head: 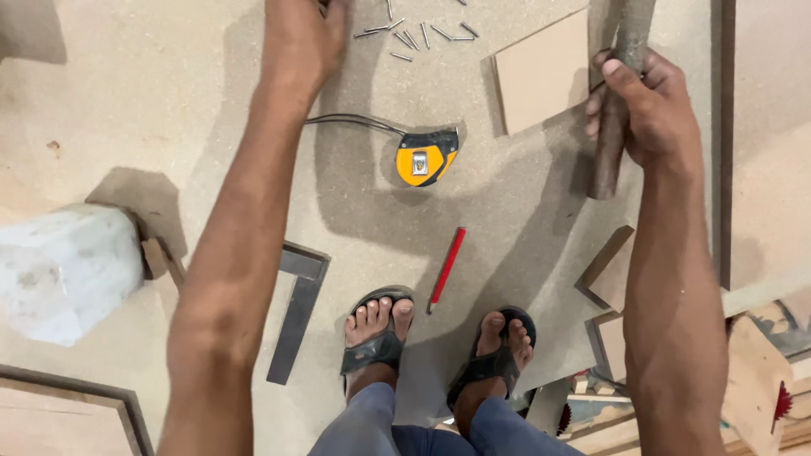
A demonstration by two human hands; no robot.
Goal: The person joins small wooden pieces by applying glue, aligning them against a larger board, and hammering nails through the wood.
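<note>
My right hand grips a rough wooden handle that runs up out of the top of the view; its head is hidden. My left hand reaches to the top edge, next to several loose nails scattered on the board; its fingers are cut off by the frame. A yellow and black tape measure lies between my arms with its strap trailing left. A red pencil lies just in front of my sandalled feet.
A large light-brown board covers the floor. A small square offcut lies near the handle. A metal try square is left of my feet, a white stone block at far left, and wood offcuts and a saw blade at right.
</note>
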